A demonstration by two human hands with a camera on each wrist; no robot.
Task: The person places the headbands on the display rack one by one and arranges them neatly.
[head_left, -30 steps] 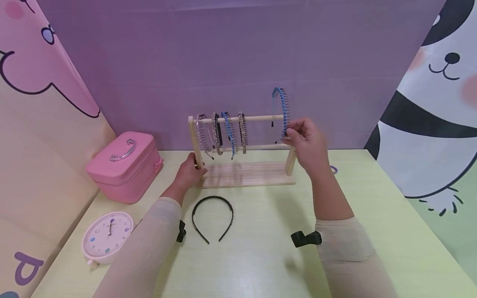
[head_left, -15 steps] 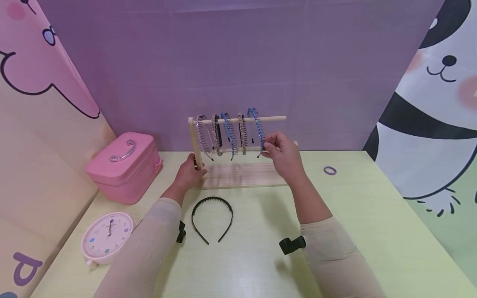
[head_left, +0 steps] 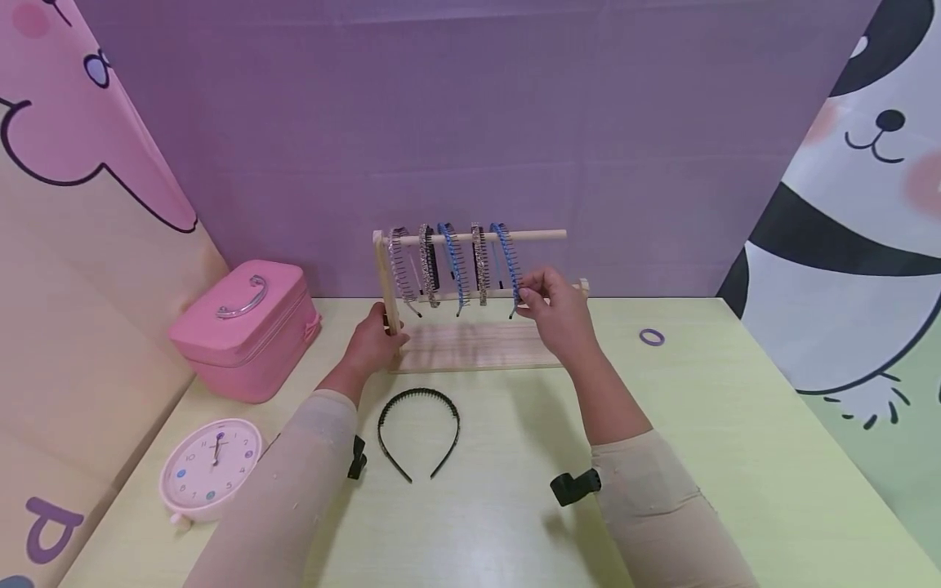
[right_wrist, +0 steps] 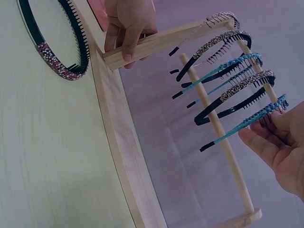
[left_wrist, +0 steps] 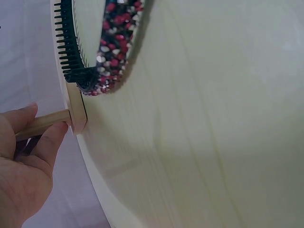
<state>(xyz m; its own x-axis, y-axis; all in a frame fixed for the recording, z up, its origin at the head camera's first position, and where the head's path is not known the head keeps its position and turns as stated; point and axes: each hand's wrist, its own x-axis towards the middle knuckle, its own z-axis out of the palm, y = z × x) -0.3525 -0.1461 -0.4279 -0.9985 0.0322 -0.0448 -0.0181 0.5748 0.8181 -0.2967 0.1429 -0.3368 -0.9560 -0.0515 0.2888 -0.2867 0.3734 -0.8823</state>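
My right hand (head_left: 556, 314) pinches the lower side of a blue hair hoop (head_left: 507, 257), which hangs over the upper rod of a wooden rack (head_left: 544, 234). Along the same rod, to its left, hang several other headbands: a glittery one (head_left: 479, 265), another blue one (head_left: 456, 265), and more sparkly ones near the left post. With my left hand (head_left: 367, 339) I grip the rack's left post (right_wrist: 156, 43), thumb and fingers on either side. A black headband (head_left: 419, 391) lies on the table in front; the left wrist view shows its red and white rhinestones (left_wrist: 116, 47).
A pink case (head_left: 243, 335) with a silver handle stands at the left, and a pink clock (head_left: 213, 465) lies before it beside my left forearm. A purple ring (head_left: 651, 336) is on the table right of the rack. A purple cloth backdrop (head_left: 470, 122) rises behind.
My right hand has carried the blue hoop leftward and down from the upper rod's right end, so it now hangs beside the glittery headband. The left hand has stayed on the post.
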